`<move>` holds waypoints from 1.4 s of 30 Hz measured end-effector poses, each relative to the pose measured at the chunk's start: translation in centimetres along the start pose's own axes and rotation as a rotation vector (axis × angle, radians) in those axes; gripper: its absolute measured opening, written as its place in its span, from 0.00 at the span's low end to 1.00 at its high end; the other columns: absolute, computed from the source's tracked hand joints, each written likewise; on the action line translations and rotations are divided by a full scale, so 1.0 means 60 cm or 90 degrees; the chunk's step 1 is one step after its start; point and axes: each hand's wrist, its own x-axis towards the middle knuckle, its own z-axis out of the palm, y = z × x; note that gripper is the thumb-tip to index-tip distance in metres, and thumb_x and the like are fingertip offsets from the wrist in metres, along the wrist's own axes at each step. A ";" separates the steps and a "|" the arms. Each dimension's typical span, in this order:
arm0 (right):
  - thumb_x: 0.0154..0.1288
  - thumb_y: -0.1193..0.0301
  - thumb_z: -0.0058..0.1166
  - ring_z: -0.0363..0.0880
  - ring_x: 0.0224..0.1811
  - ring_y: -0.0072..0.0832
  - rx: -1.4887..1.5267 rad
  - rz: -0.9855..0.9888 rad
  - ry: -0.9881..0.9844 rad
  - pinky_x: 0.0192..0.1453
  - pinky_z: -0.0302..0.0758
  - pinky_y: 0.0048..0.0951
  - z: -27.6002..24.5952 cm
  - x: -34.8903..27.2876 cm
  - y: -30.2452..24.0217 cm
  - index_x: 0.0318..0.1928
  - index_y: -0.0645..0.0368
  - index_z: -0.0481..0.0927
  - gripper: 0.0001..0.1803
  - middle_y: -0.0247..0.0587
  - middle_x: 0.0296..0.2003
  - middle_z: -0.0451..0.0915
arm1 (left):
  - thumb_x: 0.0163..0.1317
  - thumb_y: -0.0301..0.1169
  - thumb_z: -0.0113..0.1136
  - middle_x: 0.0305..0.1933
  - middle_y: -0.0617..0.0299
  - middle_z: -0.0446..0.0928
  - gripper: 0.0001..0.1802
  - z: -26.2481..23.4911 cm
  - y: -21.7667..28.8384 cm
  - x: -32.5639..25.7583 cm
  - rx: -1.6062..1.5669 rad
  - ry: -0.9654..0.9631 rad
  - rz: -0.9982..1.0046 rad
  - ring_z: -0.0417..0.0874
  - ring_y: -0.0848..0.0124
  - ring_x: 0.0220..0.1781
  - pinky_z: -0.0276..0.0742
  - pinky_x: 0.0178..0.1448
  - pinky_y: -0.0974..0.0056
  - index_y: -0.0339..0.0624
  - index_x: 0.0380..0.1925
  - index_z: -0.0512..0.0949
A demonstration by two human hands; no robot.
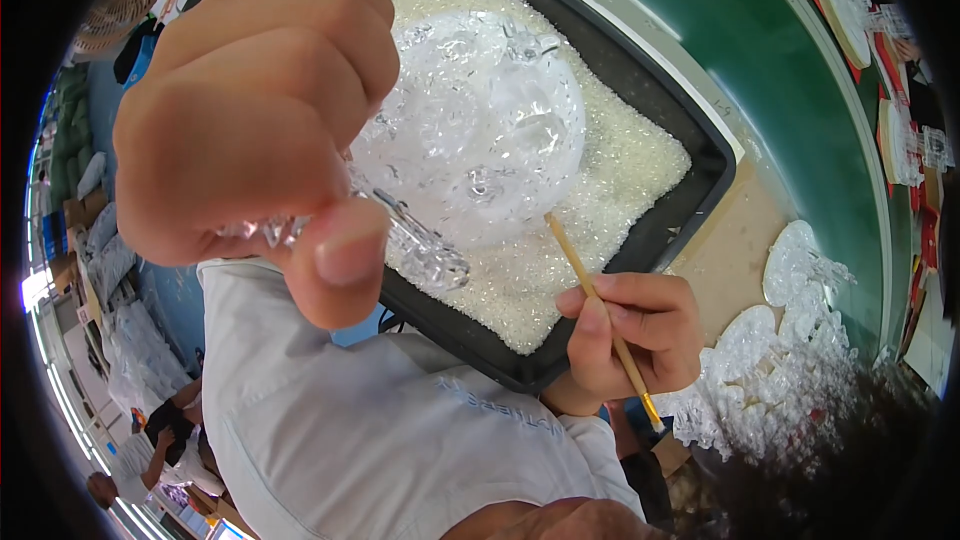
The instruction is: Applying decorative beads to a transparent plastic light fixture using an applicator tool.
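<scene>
At the far left, shelves and bags of stock are seen, bent by the lens, and a person in dark clothes is low in the corner. The left hand (255, 120) is raised close to the camera, its fingers curled shut and the thumb pressed down on a clear, knobbly stem (420, 255). By this stem a clear ornament (480, 135), round and studded with small raised shapes, is held up over a black tray (700, 155). The tray is filled with tiny pale beads (620, 175). A white sleeve (380, 420) covers the lower middle of the view.

To the right, the right hand (630, 340) is closed around a thin wooden stick (600, 310), pinched between thumb and fingers. The stick's upper tip is touching the lower edge of the ornament; its lower end juts out below the hand. The hand rests at the tray's near corner. Further right, a heap of clear parts (780, 370) lies on the table, beside a green belt (780, 70) running along the far side.
</scene>
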 end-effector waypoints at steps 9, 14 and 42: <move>0.58 0.82 0.63 0.85 0.21 0.34 0.017 0.008 -0.002 0.26 0.84 0.25 0.004 0.002 -0.002 0.32 0.64 0.72 0.10 0.54 0.32 0.80 | 0.72 0.39 0.54 0.22 0.60 0.69 0.23 -0.015 -0.009 0.002 -0.037 -0.084 0.027 0.72 0.65 0.23 0.65 0.23 0.58 0.44 0.18 0.61; 0.58 0.82 0.63 0.85 0.21 0.33 0.038 -0.048 -0.107 0.24 0.84 0.25 -0.007 0.013 0.001 0.31 0.64 0.72 0.10 0.54 0.31 0.80 | 0.71 0.40 0.54 0.20 0.60 0.68 0.23 -0.001 -0.007 0.005 -0.062 -0.035 0.020 0.72 0.64 0.22 0.64 0.23 0.58 0.44 0.18 0.61; 0.61 0.82 0.62 0.86 0.23 0.34 0.048 -0.040 -0.103 0.26 0.84 0.23 -0.009 0.007 0.004 0.33 0.65 0.71 0.10 0.57 0.32 0.79 | 0.72 0.39 0.53 0.21 0.59 0.70 0.24 -0.006 0.000 0.004 -0.043 -0.029 -0.019 0.72 0.64 0.23 0.62 0.23 0.58 0.44 0.17 0.60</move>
